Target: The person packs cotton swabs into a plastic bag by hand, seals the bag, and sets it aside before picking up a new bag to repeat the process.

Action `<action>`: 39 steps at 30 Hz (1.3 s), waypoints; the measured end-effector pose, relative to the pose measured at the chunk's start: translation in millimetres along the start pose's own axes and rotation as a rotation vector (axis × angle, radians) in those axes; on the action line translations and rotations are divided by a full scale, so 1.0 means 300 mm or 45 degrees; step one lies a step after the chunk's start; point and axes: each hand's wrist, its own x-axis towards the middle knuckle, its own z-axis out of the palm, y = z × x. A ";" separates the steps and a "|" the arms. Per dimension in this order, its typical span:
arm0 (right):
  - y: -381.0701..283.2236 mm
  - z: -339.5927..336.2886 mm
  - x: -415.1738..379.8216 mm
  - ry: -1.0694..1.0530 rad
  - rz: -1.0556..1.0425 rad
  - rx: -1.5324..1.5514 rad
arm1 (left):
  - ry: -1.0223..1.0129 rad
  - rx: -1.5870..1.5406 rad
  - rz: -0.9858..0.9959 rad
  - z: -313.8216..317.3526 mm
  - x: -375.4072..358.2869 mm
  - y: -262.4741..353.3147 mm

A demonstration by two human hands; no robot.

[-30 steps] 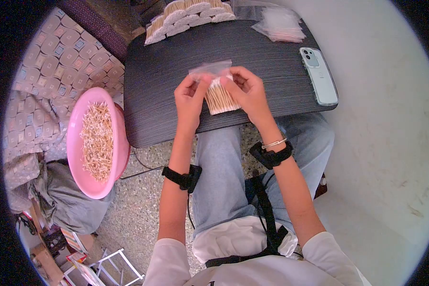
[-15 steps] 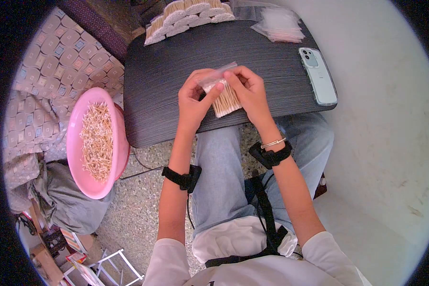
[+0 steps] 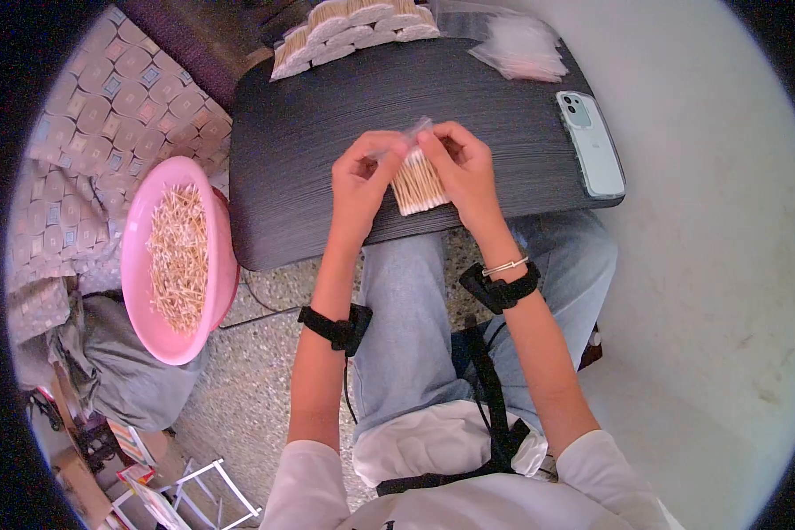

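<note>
Near the front edge of the dark table, a clear plastic bag of cotton swabs [image 3: 420, 187] is between my two hands. My left hand [image 3: 364, 170] pinches the bag's top edge from the left, thumb against fingers. From the right, my right hand [image 3: 462, 163] grips the same top edge, its thumb pointing toward the other thumb. Swabs lie side by side in the bag, their white tips toward me. The bag's upper flap is partly hidden by my fingers.
On the black table [image 3: 309, 150] stand stacked swab bundles [image 3: 353, 31] at the back, empty clear bags [image 3: 523, 49] at back right, and a phone [image 3: 592, 146] by the right edge. A pink basin [image 3: 137, 274] of loose swabs [image 3: 178, 256] is left of the table; a wall rises at right.
My left thumb has moved up to the bag's top edge, closer to my right thumb. The bag's flap now looks more gathered between the fingers.
</note>
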 end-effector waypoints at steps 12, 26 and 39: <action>-0.046 -0.003 -0.009 -0.009 0.141 0.132 | 0.220 -0.145 -0.340 0.000 0.001 0.030; -0.060 -0.009 -0.013 0.154 0.070 0.159 | 0.278 -0.236 -0.188 -0.020 0.001 -0.015; -0.047 -0.014 -0.013 0.204 0.034 0.161 | 0.233 -0.151 -0.216 -0.010 -0.002 -0.013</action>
